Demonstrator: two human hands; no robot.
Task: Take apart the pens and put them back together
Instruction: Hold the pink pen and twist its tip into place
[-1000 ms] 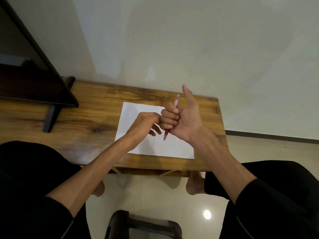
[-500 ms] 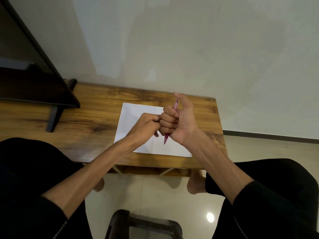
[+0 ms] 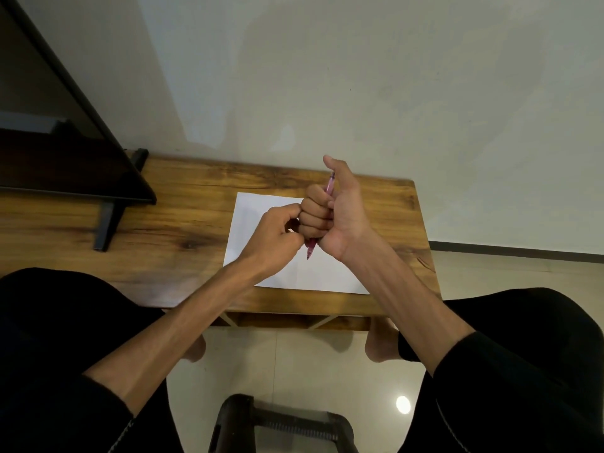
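A pink pen (image 3: 329,186) is seen; a plain white sheet of paper (image 3: 261,210) is laid on a brown, dark-grained wooden counter (image 3: 196,204). Black sleeves (image 3: 510,387) are worn; a pale wall (image 3: 359,76) is shown.

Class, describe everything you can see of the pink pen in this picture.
The pink pen is slim and looks like translucent plastic. It stands nearly upright, slightly tilted, above the white paper, not touching it. The right hand grips its middle in a fist, thumb raised, hiding most of the barrel. A dark-tipped end shows above the fingers; the pointed end sticks out below.
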